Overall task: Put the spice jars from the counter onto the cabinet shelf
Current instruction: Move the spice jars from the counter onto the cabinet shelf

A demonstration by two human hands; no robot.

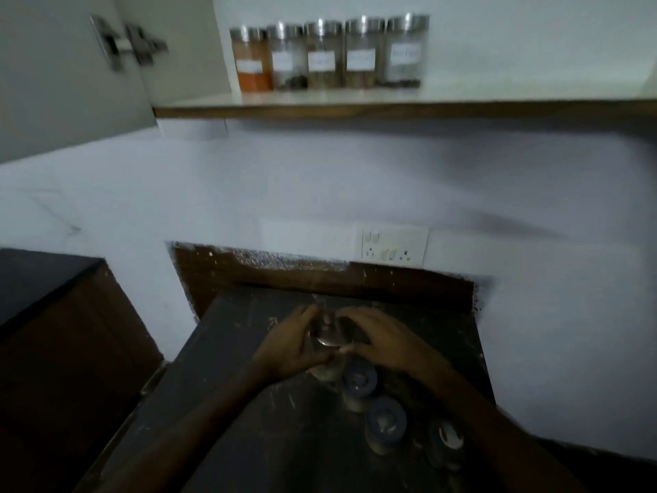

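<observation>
Both hands wrap one spice jar [329, 338] with a shiny metal lid, low over the dark counter [249, 403]. My left hand [295, 345] grips its left side and my right hand [377, 341] its right side. Three more jars stand in a row on the counter toward me: one [358, 380] just below my hands, a second [385, 423] nearer, and a third [446, 437] partly behind my right forearm. Several filled, labelled jars [329, 53] with metal lids line the back of the cabinet shelf [391, 108] above. The picture is dim and blurred.
The open cabinet door [60, 76] with its hinges [128, 44] hangs at the upper left. A wall socket plate [393, 247] sits above the counter's brown back edge. A second dark counter [39, 279] lies at the left. The shelf has bare room to the right of the jars.
</observation>
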